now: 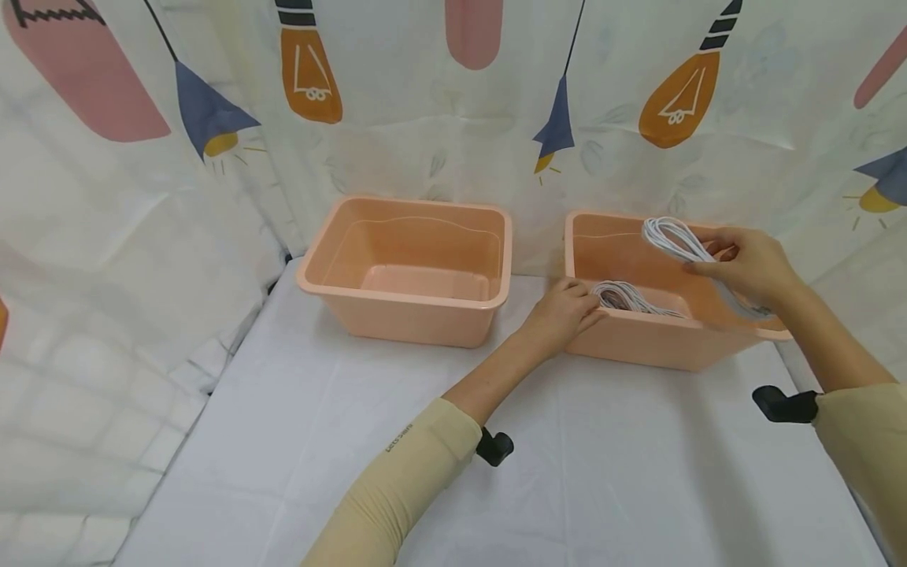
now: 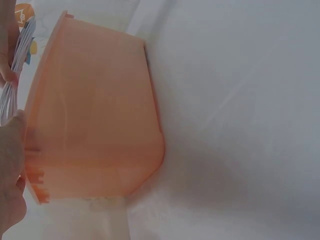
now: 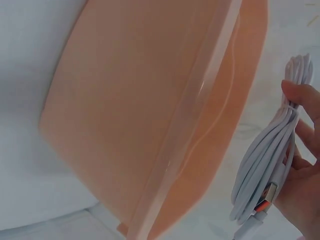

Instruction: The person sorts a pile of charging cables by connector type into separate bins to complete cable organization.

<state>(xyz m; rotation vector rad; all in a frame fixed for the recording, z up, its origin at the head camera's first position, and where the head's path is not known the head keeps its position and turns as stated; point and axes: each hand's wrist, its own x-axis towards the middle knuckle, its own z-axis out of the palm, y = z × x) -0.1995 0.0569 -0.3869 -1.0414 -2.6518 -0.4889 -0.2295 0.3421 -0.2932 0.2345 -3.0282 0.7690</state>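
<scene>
My right hand (image 1: 751,264) pinches a coiled white cable (image 3: 265,160) above the right-hand peach plastic bin (image 1: 638,342). A tie binds the coil near the thumb, and a metal USB plug (image 3: 266,196) shows at its lower end. One end of the coil hangs down toward the bin's right rim. My left hand (image 1: 564,315) grips that bin's rim at the front left corner, thumb along the edge. Just beside its fingertips, inside the bin, a second coil of white cable (image 1: 627,297) lies behind the front wall, partly hidden by it.
Another peach bin (image 1: 418,319) stands to the left on the white-covered table (image 1: 553,472), with nothing visible inside. A patterned curtain (image 1: 439,142) hangs close behind both bins. A black mount (image 1: 494,447) sticks out from each sleeve.
</scene>
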